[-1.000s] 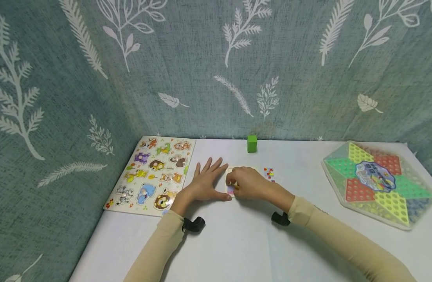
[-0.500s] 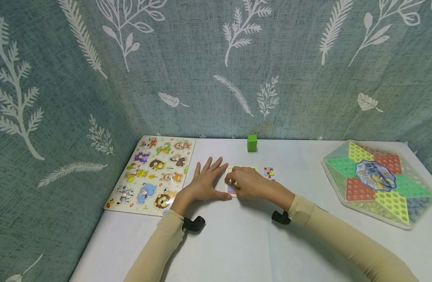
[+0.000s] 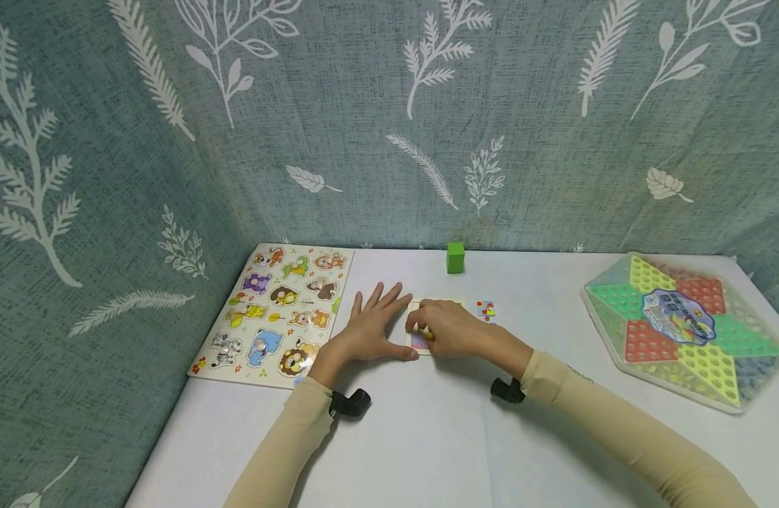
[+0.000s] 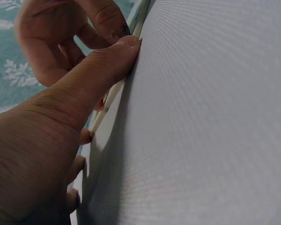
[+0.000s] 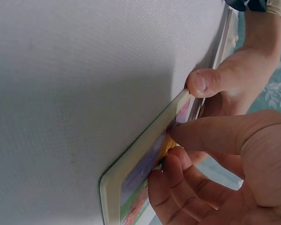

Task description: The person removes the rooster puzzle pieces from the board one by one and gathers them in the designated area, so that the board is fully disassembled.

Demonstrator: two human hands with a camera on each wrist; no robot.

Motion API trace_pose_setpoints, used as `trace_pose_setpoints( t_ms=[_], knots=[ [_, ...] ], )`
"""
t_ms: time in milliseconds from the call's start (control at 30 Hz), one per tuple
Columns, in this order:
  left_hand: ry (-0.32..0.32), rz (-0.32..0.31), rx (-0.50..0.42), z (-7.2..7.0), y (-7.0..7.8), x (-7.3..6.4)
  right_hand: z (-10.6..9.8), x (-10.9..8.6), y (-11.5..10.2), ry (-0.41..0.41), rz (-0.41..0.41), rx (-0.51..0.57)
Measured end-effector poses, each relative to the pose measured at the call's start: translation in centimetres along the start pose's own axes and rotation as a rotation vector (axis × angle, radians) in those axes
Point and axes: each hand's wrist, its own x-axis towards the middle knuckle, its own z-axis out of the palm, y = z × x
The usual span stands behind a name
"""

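A small jigsaw puzzle in a pale wooden frame [image 5: 113,192] lies flat, mostly covered by my right hand in the head view. My left hand [image 3: 367,331] rests on the table with fingers spread, its thumb touching the frame's lower left corner. My right hand [image 3: 449,330] is over the puzzle, fingers curled, and pinches a yellow puzzle piece [image 3: 426,334] between thumb and fingers. In the right wrist view these fingertips are right at the picture's surface. Several loose puzzle pieces [image 3: 486,309] lie just right of the frame.
A wooden board of animal pieces [image 3: 281,296] lies at the left. Behind the puzzle stands a green block [image 3: 455,258]. A hexagonal game board with coloured triangles [image 3: 681,331] lies at the right. Patterned fabric [image 3: 364,127] hangs behind the white table [image 3: 421,437].
My right hand has shifted only slightly over the puzzle, still pinching the piece. My left hand stays in place.
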Motion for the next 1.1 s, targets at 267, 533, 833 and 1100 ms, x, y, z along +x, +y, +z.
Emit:
trace_pose_setpoints(
  t_ms=[267,533,833,1100],
  knots=[
    [0.006,0.005,0.001,-0.04,0.04,-0.03,-0.12,-0.07,-0.07,0.01,-0.004,-0.007],
    [-0.004,-0.008,0.006,-0.06,0.08,0.02,-0.06,0.02,-0.07,-0.011,0.01,-0.01],
    [0.001,-0.007,0.013,-0.01,0.1,0.03,0.04,0.18,-0.41,0.006,0.04,0.003],
    [0.006,-0.005,0.016,-0.13,0.27,-0.04,0.26,0.16,-0.66,0.038,0.059,-0.016]
  ],
)
